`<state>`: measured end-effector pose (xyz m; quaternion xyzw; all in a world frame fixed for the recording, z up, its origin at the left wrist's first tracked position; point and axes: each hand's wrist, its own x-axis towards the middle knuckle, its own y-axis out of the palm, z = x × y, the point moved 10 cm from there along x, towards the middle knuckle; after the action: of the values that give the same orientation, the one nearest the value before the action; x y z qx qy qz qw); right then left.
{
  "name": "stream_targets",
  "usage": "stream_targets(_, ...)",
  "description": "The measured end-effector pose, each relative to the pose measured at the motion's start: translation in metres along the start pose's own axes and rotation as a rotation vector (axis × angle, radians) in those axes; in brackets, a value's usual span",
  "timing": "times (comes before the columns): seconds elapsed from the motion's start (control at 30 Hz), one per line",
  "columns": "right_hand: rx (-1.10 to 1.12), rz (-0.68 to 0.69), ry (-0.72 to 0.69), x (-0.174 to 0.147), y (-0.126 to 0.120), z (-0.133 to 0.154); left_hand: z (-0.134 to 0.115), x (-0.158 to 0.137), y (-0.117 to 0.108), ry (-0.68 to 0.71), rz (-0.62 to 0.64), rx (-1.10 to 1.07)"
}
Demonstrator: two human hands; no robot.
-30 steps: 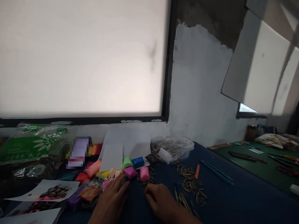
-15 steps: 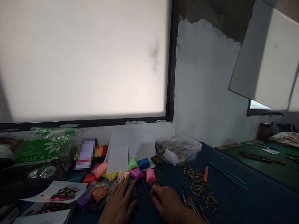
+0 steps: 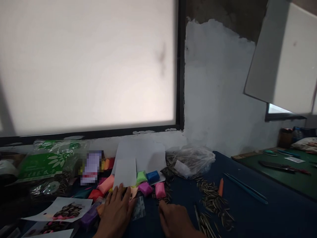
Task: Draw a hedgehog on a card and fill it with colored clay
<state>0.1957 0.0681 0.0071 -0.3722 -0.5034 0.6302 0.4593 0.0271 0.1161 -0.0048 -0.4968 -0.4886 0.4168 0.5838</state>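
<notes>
My left hand [image 3: 115, 208] lies palm down with fingers stretched out over the coloured clay packs. Partly under it are a peach pack [image 3: 133, 193] and an orange lump [image 3: 100, 209]. Close to its right edge is a small clear plastic bag [image 3: 139, 209]. My right hand [image 3: 175, 216] rests on the dark blue table [image 3: 182, 190], its fingers curled under; whatever they hold, if anything, is hidden. Just beyond it sit a pink pack [image 3: 160, 190], a magenta pack [image 3: 145, 189] and loose striped sunflower seeds [image 3: 165, 200]. A purple pack [image 3: 89, 216] lies left of my left hand.
Printed seed pictures [image 3: 59, 210] lie at left, by a green seed bag [image 3: 42, 165]. White cards [image 3: 141, 155] lean against the wall. On the right are a seed pile [image 3: 215, 201], an orange stick [image 3: 221, 187], blue tweezers [image 3: 247, 190] and a crumpled plastic bag [image 3: 193, 160].
My left hand has shifted left, now covering most of the orange lump and uncovering the small clear bag. My right hand stays curled, slightly lower in view. The view has turned slightly.
</notes>
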Motion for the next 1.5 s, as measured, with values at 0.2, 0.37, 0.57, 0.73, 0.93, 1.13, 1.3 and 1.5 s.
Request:
stream_targets(0.2,-0.025,-0.01,-0.004,0.001,0.003,-0.002,0.004,0.011,-0.002,0.055,-0.071,-0.002)
stream_targets(0.37,-0.053,-0.005,0.013,0.004,0.005,-0.003,0.004,0.022,-0.018,-0.001,-0.102,0.085)
stream_targets(0.57,-0.07,-0.001,0.015,0.004,0.006,-0.004,-0.006,0.023,-0.015,0.021,-0.091,0.046)
stream_targets(0.73,-0.068,0.004,0.025,0.002,0.006,-0.004,0.0,0.025,-0.029,0.033,-0.109,0.013)
stream_targets(0.93,-0.069,0.023,0.049,0.005,0.006,-0.005,0.0,0.027,-0.057,0.049,-0.198,-0.01)
stream_targets(1.13,-0.005,0.042,0.066,0.004,0.003,-0.004,0.025,0.024,-0.085,0.028,-0.443,-0.202)
stream_targets(1.3,0.165,-0.009,0.078,0.004,0.002,-0.013,0.039,0.004,-0.114,0.047,-0.701,-0.748)
stream_targets(1.5,0.636,-0.024,0.121,0.01,0.0,-0.028,0.009,-0.004,-0.104,0.062,-0.351,-1.373)
